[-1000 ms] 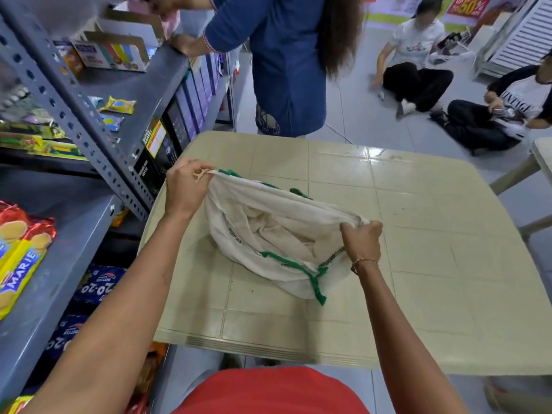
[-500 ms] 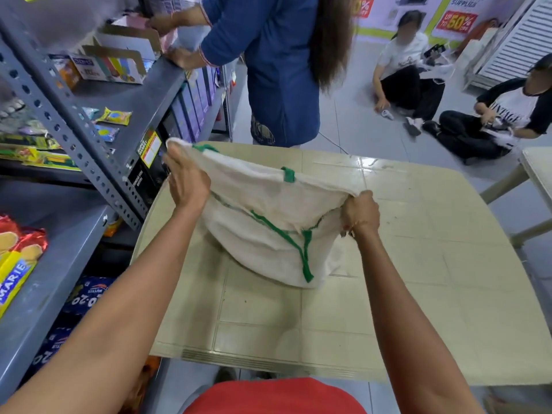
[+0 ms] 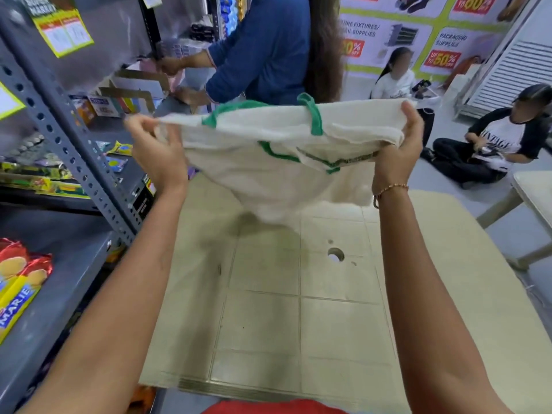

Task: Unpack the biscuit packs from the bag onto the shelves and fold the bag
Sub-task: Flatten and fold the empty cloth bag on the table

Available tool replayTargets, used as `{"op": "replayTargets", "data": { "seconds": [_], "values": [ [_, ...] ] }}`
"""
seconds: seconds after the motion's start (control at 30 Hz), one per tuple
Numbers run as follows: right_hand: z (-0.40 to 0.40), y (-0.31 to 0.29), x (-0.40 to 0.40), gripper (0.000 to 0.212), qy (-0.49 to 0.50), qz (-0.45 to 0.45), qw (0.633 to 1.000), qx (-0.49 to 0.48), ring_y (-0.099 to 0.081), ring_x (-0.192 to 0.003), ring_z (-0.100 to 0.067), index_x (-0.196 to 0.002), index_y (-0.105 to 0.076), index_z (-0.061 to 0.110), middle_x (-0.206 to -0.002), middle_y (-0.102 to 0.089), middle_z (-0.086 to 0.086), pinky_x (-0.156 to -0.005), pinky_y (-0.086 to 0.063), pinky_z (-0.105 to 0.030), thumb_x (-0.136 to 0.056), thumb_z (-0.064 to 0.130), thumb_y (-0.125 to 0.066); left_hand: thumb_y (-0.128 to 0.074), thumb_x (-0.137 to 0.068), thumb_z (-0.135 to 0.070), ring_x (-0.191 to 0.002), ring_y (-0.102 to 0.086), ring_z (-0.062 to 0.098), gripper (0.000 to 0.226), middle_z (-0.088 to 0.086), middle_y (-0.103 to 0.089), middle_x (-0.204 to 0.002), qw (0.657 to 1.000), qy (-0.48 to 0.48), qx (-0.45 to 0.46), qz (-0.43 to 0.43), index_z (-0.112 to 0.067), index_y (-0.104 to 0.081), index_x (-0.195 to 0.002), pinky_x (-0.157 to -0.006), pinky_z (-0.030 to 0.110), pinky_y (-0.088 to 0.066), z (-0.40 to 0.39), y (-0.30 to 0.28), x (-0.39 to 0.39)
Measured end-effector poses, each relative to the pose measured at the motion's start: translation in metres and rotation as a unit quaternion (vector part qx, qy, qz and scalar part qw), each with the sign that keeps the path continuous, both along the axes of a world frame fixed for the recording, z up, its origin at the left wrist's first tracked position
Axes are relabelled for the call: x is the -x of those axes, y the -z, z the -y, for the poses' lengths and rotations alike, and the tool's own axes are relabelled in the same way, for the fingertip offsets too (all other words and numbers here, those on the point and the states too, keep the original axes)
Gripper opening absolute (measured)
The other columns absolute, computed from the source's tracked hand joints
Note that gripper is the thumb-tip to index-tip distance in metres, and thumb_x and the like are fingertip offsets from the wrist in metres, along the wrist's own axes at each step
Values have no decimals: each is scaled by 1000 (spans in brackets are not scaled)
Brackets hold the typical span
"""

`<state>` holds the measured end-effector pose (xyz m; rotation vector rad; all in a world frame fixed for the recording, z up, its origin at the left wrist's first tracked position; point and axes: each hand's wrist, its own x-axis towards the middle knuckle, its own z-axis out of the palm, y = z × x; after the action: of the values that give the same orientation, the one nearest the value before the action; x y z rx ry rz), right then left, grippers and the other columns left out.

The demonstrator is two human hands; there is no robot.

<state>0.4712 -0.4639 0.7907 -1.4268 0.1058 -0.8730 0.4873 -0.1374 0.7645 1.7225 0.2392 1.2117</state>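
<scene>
A cream cloth bag (image 3: 263, 162) with green handles and trim hangs stretched in the air above the beige plastic table (image 3: 298, 324). My left hand (image 3: 158, 153) grips its left top corner and my right hand (image 3: 400, 150) grips its right top corner. The bag's lower part dangles blurred, just off the tabletop. Red and yellow Marie biscuit packs (image 3: 18, 282) lie on the grey metal shelf (image 3: 68, 264) at the lower left.
Upper shelves on the left hold yellow snack packets (image 3: 44, 180) and cardboard boxes (image 3: 119, 100). A person in blue (image 3: 268, 49) stands beyond the table at the shelf. Two people (image 3: 495, 144) sit on the floor at the right. A second table's edge (image 3: 534, 192) shows at the right.
Both hands have lifted the bag off the table and pulled it wide and taut at chest height. The camera has tilted up.
</scene>
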Motion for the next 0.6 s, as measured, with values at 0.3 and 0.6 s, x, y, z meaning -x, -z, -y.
{"op": "replayTargets", "data": {
  "seconds": [0.3, 0.6],
  "values": [
    [-3, 149, 54, 35, -70, -375, 857, -345, -56, -101, -19, -113, -54, 20, -114, -56, -3, -96, -47, -36, -92, 45, -40, -39, -92, -8, -90, -57, 36, 22, 21, -60, -99, 833, 89, -271, -475, -8, -57, -106, -67, 42, -48, -1, 200, 122],
    [-11, 227, 102, 9, 16, -490, 852, -183, -49, -86, -20, -97, -46, 12, -97, -50, -8, -76, -41, -29, -95, 8, -37, -49, -88, -23, -119, -44, 31, 48, 10, -42, -135, 660, 262, -419, -567, -21, -40, -134, -94, 38, -43, 54, 248, 165]
  ]
}}
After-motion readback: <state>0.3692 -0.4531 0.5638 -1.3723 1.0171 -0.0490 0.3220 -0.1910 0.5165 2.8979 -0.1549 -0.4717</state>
